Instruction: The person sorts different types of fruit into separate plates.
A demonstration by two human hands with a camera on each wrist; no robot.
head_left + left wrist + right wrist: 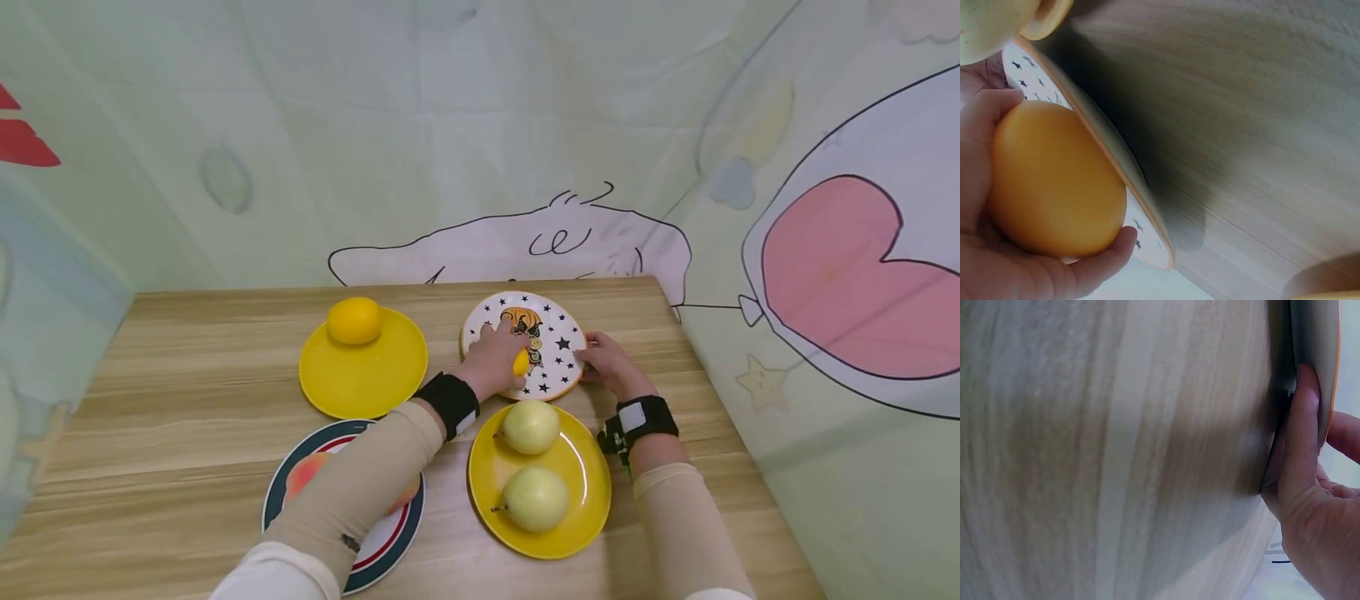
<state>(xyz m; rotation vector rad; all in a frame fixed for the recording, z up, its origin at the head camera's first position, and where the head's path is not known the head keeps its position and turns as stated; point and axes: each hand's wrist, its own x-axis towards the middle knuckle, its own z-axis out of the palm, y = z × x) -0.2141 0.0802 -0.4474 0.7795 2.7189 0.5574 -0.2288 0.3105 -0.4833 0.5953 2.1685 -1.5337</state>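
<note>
My left hand (491,360) is over the white star-patterned plate (558,321) at the back of the table. Its fingers curl round a smooth yellow lemon (1057,181), mostly hidden by the hand in the head view. In the left wrist view the lemon overlaps the plate's face, close to its orange rim. At the plate's right side, my right hand (613,365) pinches the rim. The right wrist view has one finger (1307,419) under the plate's edge and the thumb on the upper side.
A second lemon (355,321) sits on a yellow plate (360,379) at the left. Nearer me, another yellow plate (588,508) bears two pale green pears (534,498). My left forearm partly covers a blue-rimmed plate (405,533) with reddish peaches (303,475).
</note>
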